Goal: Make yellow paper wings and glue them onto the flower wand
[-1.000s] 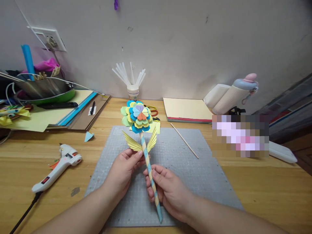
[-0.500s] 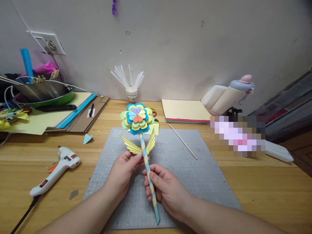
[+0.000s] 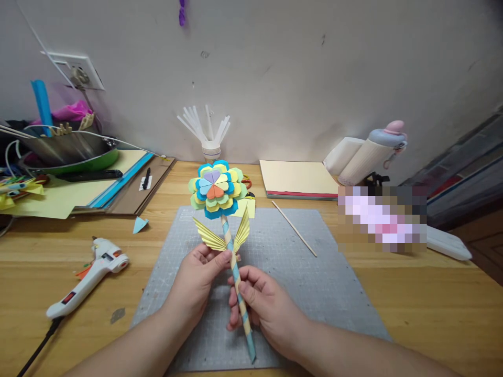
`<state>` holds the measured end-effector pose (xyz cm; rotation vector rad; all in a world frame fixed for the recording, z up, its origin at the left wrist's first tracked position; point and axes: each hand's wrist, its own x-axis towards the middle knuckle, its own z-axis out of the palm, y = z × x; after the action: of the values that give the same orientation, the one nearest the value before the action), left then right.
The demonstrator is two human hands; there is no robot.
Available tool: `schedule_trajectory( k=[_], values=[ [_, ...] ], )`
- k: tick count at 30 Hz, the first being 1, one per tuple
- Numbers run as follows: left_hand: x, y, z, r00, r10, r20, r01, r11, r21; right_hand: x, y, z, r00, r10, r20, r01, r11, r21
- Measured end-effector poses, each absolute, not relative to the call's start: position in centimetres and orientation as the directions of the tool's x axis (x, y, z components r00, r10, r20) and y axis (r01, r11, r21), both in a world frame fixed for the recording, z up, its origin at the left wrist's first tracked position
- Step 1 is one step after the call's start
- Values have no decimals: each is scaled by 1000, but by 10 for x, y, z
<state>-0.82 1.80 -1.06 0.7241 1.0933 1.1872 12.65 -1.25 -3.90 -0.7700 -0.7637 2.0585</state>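
I hold a paper flower (image 3: 215, 188) with layered blue, green, yellow and orange petals on a striped blue-and-yellow stem (image 3: 239, 293) above a grey cutting mat (image 3: 314, 283). My right hand (image 3: 263, 306) is wrapped round the lower stem. My left hand (image 3: 198, 280) pinches the base of the left of two yellow pleated paper leaves (image 3: 212, 236) glued to the stem just under the flower head. The stem's tip points down toward the mat's near edge.
A white glue gun (image 3: 88, 275) lies on the wooden desk at left, its cord running off the front. A thin wooden stick (image 3: 294, 229) lies on the mat's right. A cup of white sticks (image 3: 210, 149), paper stacks (image 3: 301, 180), a metal bowl (image 3: 66, 146) and a blue paper scrap (image 3: 139, 225) sit behind.
The flower has tilted slightly left and more upright, its head rising a little. My right hand has shifted slightly up the stem. The left hand keeps its pinch at the leaf.
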Motion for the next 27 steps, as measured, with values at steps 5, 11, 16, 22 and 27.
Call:
schedule_trajectory(
  k=[5,11,16,22,27],
  values=[
    [-8,15,-7,3,970,-243,-352,229,908,128,-15,-39,-518,822,-238,-453,-499,-739],
    [-7,14,-4,-2,968,-251,-355,234,905,128,-16,-40,-528,816,-235,-457,-506,-731],
    [-7,13,-7,22,975,-223,-349,216,912,128,-17,-38,-527,810,-258,-447,-522,-726],
    [-6,13,-7,10,974,-227,-358,215,909,128,-17,-36,-511,811,-283,-443,-531,-722],
    [-6,14,-5,10,973,-232,-355,220,908,128,-17,-35,-516,808,-286,-436,-535,-724]
  ],
)
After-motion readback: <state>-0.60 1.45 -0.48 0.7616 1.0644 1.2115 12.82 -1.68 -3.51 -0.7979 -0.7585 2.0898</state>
